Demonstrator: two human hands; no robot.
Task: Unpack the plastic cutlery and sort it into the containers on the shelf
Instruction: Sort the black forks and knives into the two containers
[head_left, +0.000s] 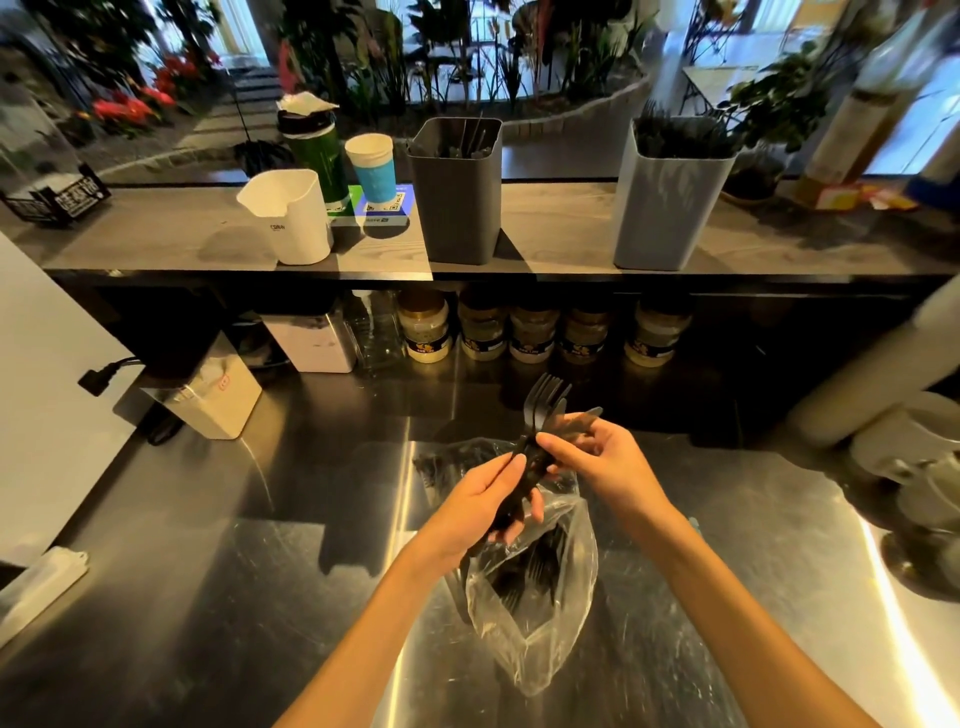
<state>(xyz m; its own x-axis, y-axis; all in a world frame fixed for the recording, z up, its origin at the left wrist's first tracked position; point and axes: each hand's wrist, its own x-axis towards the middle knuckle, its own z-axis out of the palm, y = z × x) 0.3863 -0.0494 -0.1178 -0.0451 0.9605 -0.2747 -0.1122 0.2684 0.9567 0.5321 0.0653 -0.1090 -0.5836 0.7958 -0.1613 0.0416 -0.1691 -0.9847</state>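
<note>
A bundle of black plastic forks (543, 415) is held over the steel counter, tines pointing away from me. My left hand (478, 506) grips the handles from below. My right hand (605, 460) pinches the bundle near its middle, and a knife-like tip sticks out past its fingers. Under the hands lies a clear plastic bag (540, 587) with more black cutlery inside. On the shelf stand a dark grey container (457, 208) with a few black pieces and a light grey container (670, 208) filled with black cutlery.
A white jug (291, 218), a green bottle (317, 156) and a blue-and-white cup (371, 166) stand left on the shelf. Several jars (535, 332) line the space below it. A white box (218, 400) sits at the left, and metal equipment (914, 467) at the right.
</note>
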